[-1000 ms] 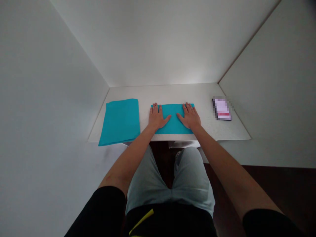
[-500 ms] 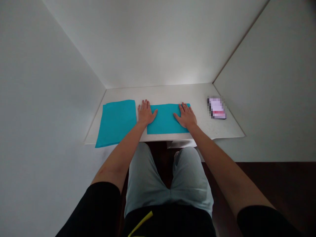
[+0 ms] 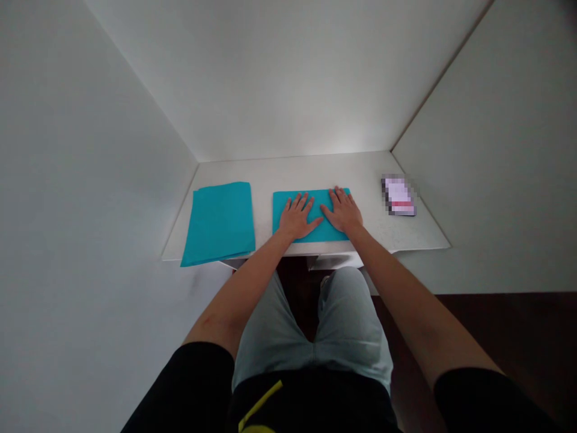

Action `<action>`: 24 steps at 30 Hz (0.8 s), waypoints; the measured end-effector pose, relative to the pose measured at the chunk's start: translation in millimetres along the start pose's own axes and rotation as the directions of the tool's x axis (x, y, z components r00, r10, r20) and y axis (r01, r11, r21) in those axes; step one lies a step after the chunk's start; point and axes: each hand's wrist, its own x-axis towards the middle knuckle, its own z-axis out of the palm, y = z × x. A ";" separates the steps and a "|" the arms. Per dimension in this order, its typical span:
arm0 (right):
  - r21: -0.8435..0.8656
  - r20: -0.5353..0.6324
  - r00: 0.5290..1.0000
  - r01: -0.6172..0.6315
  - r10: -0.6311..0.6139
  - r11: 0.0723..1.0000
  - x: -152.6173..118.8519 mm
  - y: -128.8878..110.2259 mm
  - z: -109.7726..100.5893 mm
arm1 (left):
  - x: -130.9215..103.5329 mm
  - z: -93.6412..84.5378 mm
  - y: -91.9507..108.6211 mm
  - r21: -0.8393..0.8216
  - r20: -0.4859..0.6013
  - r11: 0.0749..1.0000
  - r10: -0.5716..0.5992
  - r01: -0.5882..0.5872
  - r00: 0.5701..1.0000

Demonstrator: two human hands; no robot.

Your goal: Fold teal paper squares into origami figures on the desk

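Note:
A flat turquoise sheet [image 3: 311, 234], cloth or paper, lies in front of me as a wide rectangle; it looks folded. My left hand [image 3: 298, 218] rests on its left half with the fingers spread. On the sheet's right end lies my right hand [image 3: 343, 210], palm down, fingers apart and thumb pointing toward the left hand. Neither hand grips anything. To the left sits a pile of larger turquoise sheets [image 3: 220, 222], its near edge hanging slightly past the table's front.
The white table [image 3: 293, 171] stands against walls at the back, left and right. A phone [image 3: 399, 196], blurred by pixels, lies at the right end. Under the front edge, a white box-like part [image 3: 336, 260] shows above my knees.
My left hand has slid right, from the sheet's left edge onto its middle-left area. My right hand stays at the right end. The view has shifted slightly.

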 end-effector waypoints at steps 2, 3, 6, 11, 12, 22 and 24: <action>0.006 0.003 1.000 -0.001 0.001 1.000 0.4 0.7 0.2 | -2.6 -1.8 -4.4 0.005 0.007 1.000 -0.017 0.017 1.000; 0.007 0.006 1.000 -0.003 0.003 1.000 0.3 0.7 0.0 | -4.7 -3.4 -5.9 0.012 0.005 0.999 -0.038 0.038 0.999; 0.009 0.007 1.000 -0.005 0.005 1.000 -0.6 -0.6 -1.0 | -17.2 -9.6 -8.4 0.034 0.001 0.997 -0.067 0.067 0.998; 0.001 0.030 0.999 -0.014 0.014 1.000 -0.3 -2.8 -3.3 | -62.1 -21.7 -18.9 0.054 0.040 0.999 0.006 -0.008 0.999; 0.003 0.040 0.999 -0.013 0.013 1.000 0.7 -2.6 -4.0 | -73.2 -23.2 -21.8 0.048 0.062 0.995 0.080 -0.083 0.995; 0.655 -0.329 0.900 -0.001 0.287 0.755 -10.3 35.4 -28.3 | -140.7 -43.5 0.2 -0.114 0.052 0.982 0.157 -0.150 0.986; 0.781 -0.397 0.844 0.105 0.359 0.616 -27.0 48.1 -35.4 | -142.4 -62.3 5.1 -0.231 0.018 0.970 0.083 -0.077 0.996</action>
